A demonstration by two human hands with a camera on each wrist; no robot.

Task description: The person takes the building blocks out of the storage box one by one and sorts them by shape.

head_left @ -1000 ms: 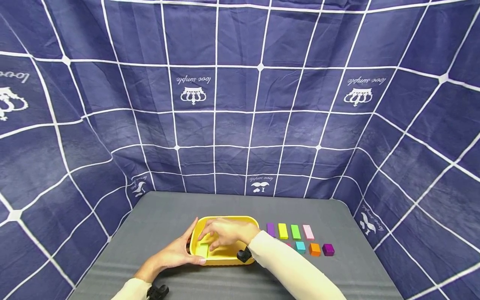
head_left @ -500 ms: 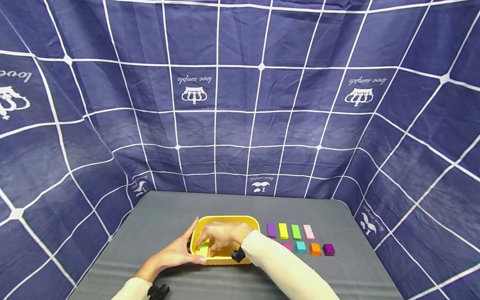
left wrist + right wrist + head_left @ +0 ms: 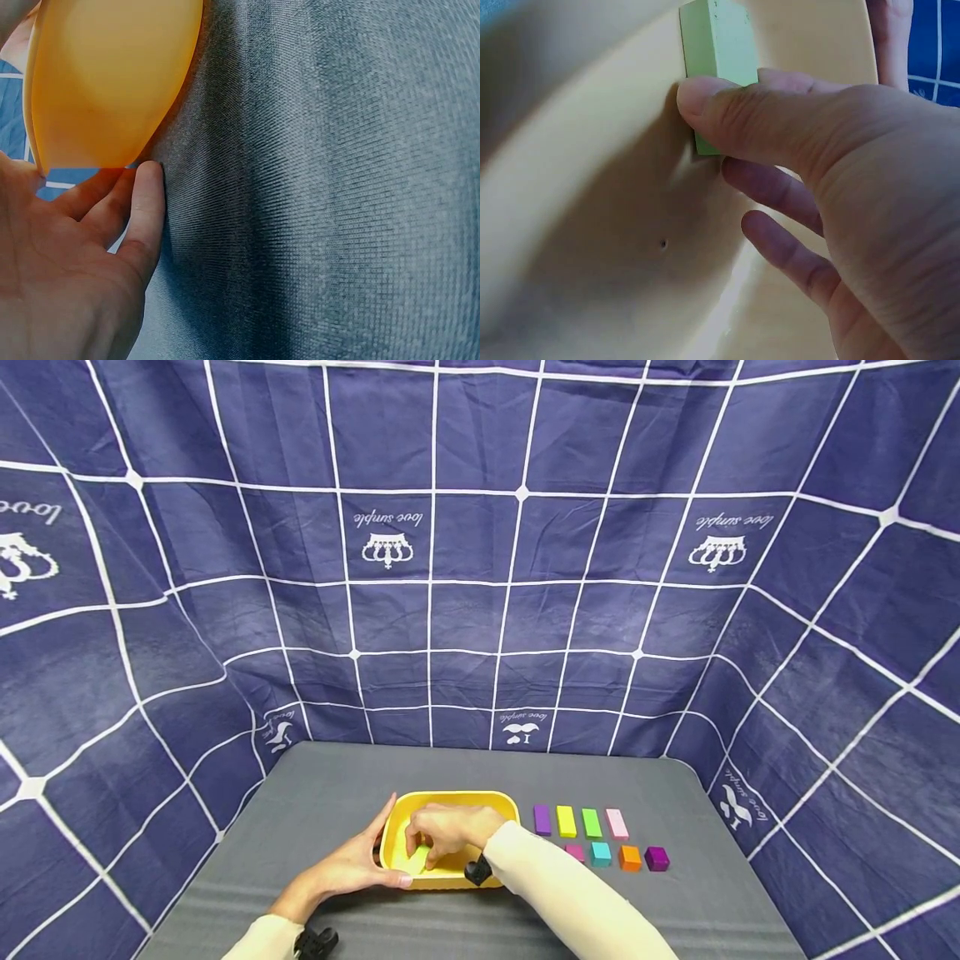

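A yellow plastic bin (image 3: 480, 802) with rounded corners stands on the grey cloth. My left hand (image 3: 351, 864) holds its left end, thumb along the front and fingers spread at the back corner. In the left wrist view, those fingertips (image 3: 150, 176) touch the bin's outer wall near the cloth. Inside the bin, at its left side, my right hand (image 3: 450, 827) pinches a light green rectangular block (image 3: 724, 45). The right wrist view shows the thumb across the block's near end and the other fingers behind it, partly hidden.
Right of the bin, a back row has purple (image 3: 542, 820), yellow (image 3: 566, 822), lime green (image 3: 592, 823) and pink (image 3: 617, 824) blocks. In front lie magenta (image 3: 575, 852), teal (image 3: 601, 854), orange (image 3: 630, 858) and dark purple (image 3: 657, 859) cubes. Blue curtains (image 3: 480, 618) surround the table.
My right hand has lowered onto the light green block, closed its fingers on it and shifted it slightly right within the bin. The left hand stays where it was.
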